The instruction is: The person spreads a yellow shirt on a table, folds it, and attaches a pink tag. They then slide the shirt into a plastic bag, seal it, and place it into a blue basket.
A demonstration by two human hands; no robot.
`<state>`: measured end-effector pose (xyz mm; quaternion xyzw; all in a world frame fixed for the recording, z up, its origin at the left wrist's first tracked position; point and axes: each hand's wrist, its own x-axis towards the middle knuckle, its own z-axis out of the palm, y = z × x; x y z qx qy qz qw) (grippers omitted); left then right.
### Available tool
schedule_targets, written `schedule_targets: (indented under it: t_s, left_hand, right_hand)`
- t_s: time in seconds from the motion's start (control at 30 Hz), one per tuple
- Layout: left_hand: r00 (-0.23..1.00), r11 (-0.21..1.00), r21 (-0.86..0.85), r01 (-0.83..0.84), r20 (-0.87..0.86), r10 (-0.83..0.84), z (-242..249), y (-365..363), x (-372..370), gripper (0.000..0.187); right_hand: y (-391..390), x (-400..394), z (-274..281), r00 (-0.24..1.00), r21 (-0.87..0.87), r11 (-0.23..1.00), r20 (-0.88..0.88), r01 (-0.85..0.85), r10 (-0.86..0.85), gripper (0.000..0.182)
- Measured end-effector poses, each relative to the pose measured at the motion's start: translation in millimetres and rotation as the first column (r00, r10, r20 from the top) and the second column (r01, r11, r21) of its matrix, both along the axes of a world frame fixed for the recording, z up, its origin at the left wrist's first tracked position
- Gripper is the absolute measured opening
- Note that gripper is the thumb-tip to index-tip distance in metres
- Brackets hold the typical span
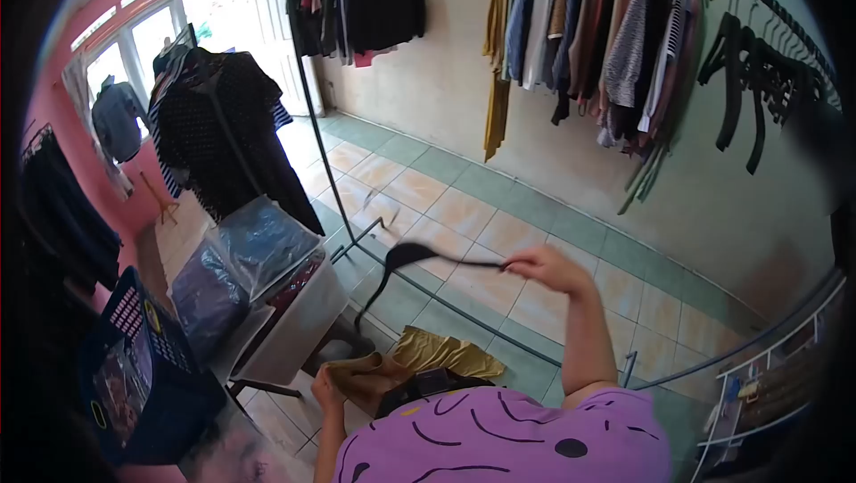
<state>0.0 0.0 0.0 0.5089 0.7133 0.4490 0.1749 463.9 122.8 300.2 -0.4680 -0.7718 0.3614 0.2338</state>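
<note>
Black strap (pixel 412 254) held out in the air from the right hand (pixel 551 271)

The right fingers (pixel 520 262) pinch one end of the strap, and the rest reaches out to their left, above the floor (pixel 456 285) and the rack's bottom bar (pixel 464 309). The left hand, lower and nearer the body, has its fingers closed on the edge of tan cloth (pixel 366 383), though part of that grip is hidden. Gold cloth (pixel 450 354) lies just beyond the left fingers, and a clear tub (pixel 294 331) of packed clothes stands near them on the far side.

The step in hand looks like handling the strap by its end, apart from the cloth. In my judgement, the next move calls for a firm pinch and for gathering the loose end clear of the bar.

The strap is plain and dark, thin by the right fingers, broadening into a curved patch, then narrowing to a tail that droops toward the tan cloth. It seems soft and flexible; its material is too small to tell.
</note>
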Motion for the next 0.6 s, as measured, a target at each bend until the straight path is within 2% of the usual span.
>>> schedule_targets:
  t_s: [0.03,0.07,0.1,0.17,0.2,0.23,0.27,0.3,0.33,0.37,0.4,0.43,0.5,0.53,0.6]
  left_hand:
    - [0.988,0.994,0.055,-0.093,0.124,0.086,-19.1,-4.6,-10.6,0.034]
    - [0.952,0.976,0.096,-0.197,0.256,0.168,-30.4,-7.4,-16.0,0.036]
    - [0.944,0.977,0.081,-0.195,0.287,0.164,-38.9,-22.1,1.1,0.036]
    - [0.854,0.964,-0.157,-0.214,0.449,0.263,-36.5,-38.7,-9.6,0.037]
    - [0.855,0.965,-0.157,-0.208,0.45,0.257,-40.5,-44.8,-10.6,0.037]
    - [0.915,0.944,-0.293,-0.15,0.321,0.245,-43.8,-52.9,-10.7,0.037]
    - [0.959,0.898,-0.427,-0.109,0.193,0.208,-47.3,-58.0,-10.5,0.037]
    - [0.96,0.898,-0.429,-0.103,0.195,0.203,-39.0,-62.7,-4.1,0.037]
    - [0.965,0.838,-0.544,-0.046,0.191,0.177,-25.2,-68.4,5.8,0.034]
    - [0.97,0.76,-0.649,0.009,0.191,0.152,-16.3,-69.3,12.0,0.032]
    - [0.969,0.762,-0.648,0.011,0.193,0.15,-14.8,-71.0,14.2,0.032]
    - [0.96,0.777,-0.627,0.055,0.247,0.131,-13.6,-73.2,16.1,0.031]
    - [0.932,0.804,-0.579,0.134,0.349,0.097,-11.5,-79.4,19.4,0.031]
    - [0.913,0.815,-0.554,0.169,0.399,0.082,-10.8,-83.0,20.7,0.03]
    - [0.869,0.835,-0.5,0.23,0.491,0.054,-9.6,-90.9,22.8,0.03]
  right_hand:
    - [-6.1,14.8,7.4,0.992,0.016,0.992,-0.021,0.123,-0.123,0.022]
    - [-8.6,30.6,7.7,0.956,0.088,0.962,-0.164,0.258,-0.242,0.022]
    - [-15.6,51.0,15.3,0.899,0.144,0.911,-0.28,0.387,-0.338,0.023]
    - [-28.4,50.7,51.7,0.651,-0.016,0.786,-0.549,0.618,-0.524,0.026]
    - [-30.1,52.2,64.4,0.527,-0.015,0.767,-0.718,0.642,-0.454,0.029]
    - [-31.3,53.8,76.2,0.379,-0.021,0.748,-0.852,0.664,-0.361,0.032]
    - [-32.0,53.2,90.9,0.349,0.075,0.724,-0.907,0.686,-0.237,0.035]
    - [-31.7,51.1,106.2,0.325,0.168,0.685,-0.94,0.709,-0.105,0.037]
    - [-30.3,48.1,120.5,0.327,0.169,0.682,-0.939,0.711,-0.107,0.037]
    - [-28.1,44.1,134.3,0.297,0.202,0.572,-0.952,0.795,-0.076,0.038]
    - [-25.1,41.1,148.1,0.272,0.227,0.45,-0.961,0.864,-0.038,0.039]
    - [-22.1,38.8,162.1,0.275,0.23,0.45,-0.961,0.863,-0.036,0.039]
    - [-13.3,35.4,185.3,0.253,0.222,0.273,-0.964,0.936,-0.086,0.044]
    - [-7.0,40.0,192.9,0.256,0.224,0.28,-0.963,0.934,-0.086,0.044]
    - [3.4,56.1,204.1,0.39,0.335,0.316,-0.912,0.888,-0.128,0.046]
